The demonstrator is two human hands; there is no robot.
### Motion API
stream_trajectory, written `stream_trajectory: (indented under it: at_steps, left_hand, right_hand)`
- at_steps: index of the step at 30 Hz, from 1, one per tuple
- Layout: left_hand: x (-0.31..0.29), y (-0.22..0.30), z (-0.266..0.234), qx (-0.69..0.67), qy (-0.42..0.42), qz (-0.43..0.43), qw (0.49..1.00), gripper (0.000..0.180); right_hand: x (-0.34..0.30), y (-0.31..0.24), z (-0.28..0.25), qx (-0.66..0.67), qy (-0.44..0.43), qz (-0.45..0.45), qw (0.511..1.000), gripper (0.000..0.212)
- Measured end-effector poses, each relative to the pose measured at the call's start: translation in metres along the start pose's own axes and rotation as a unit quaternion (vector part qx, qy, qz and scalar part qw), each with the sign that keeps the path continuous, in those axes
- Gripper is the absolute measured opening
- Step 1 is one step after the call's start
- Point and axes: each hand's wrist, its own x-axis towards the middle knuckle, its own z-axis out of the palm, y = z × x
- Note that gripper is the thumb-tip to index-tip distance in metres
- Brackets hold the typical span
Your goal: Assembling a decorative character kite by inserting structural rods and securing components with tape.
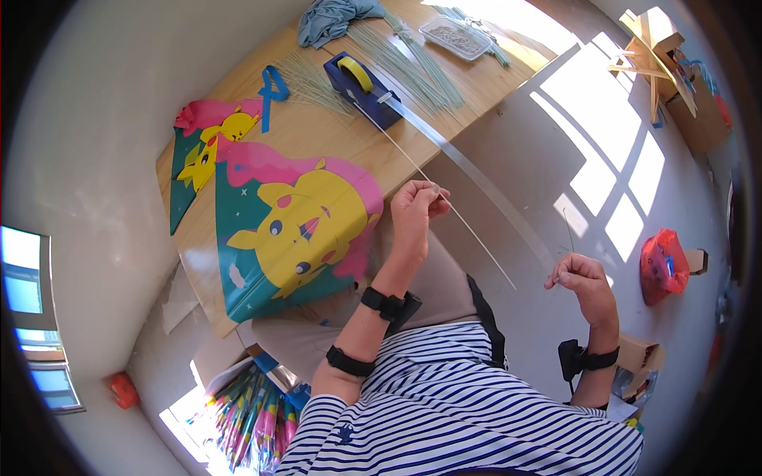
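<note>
My left hand [417,208] pinches a thin pale rod [476,236] near its middle, over the table's front edge. The rod slants from the tape dispenser down toward the right. Out to the right, the fingertips of my right hand [583,279] are closed on the end of a long strip of clear tape [484,181]. That strip stretches taut from the dark blue tape dispenser [340,79], which has a yellow core. Left of my left hand, a triangular printed plastic sheet [305,230] in green, pink and yellow lies on the table, slightly over its edge.
A second printed sheet [208,155], a blue ribbon [274,87], bundled thin rods [413,67], a clear tray of small parts [456,38] and a grey-blue cloth [333,20] lie on the wooden table [484,99]. A red bag [663,268] stands on the floor at right; colourful rolled sheets [258,416] are at lower left.
</note>
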Motion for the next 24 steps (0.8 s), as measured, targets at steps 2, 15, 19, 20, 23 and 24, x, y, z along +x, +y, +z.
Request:
stream_trajectory:
  at_steps: [2,15,19,20,23,24]
  left_hand:
    - [0.002,-0.006,0.012,-0.008,-0.005,-0.006,1.000,0.005]
    - [0.006,-0.010,0.024,0.036,0.001,-0.004,0.999,0.004]
    - [0.026,-0.005,0.015,0.016,0.016,0.002,1.000,0.006]
    - [0.035,0.001,0.014,0.008,0.017,0.022,1.000,0.007]
    - [0.072,0.024,-0.005,-0.003,0.036,0.081,0.996,0.010]
    - [0.088,0.030,-0.010,-0.013,0.038,0.096,0.995,0.009]
  right_hand:
    - [0.000,0.017,0.002,-0.015,0.010,0.003,1.000,0.009]
    - [0.017,0.052,0.001,0.063,-0.038,0.036,0.997,0.005]
    - [0.013,0.048,0.003,0.078,-0.034,0.041,0.995,0.006]
    - [0.014,0.047,0.003,0.069,-0.036,0.035,0.996,0.007]
    - [0.012,0.040,0.001,0.050,-0.041,0.031,0.997,0.008]
    - [0.011,0.037,0.001,0.049,-0.036,0.032,0.998,0.008]
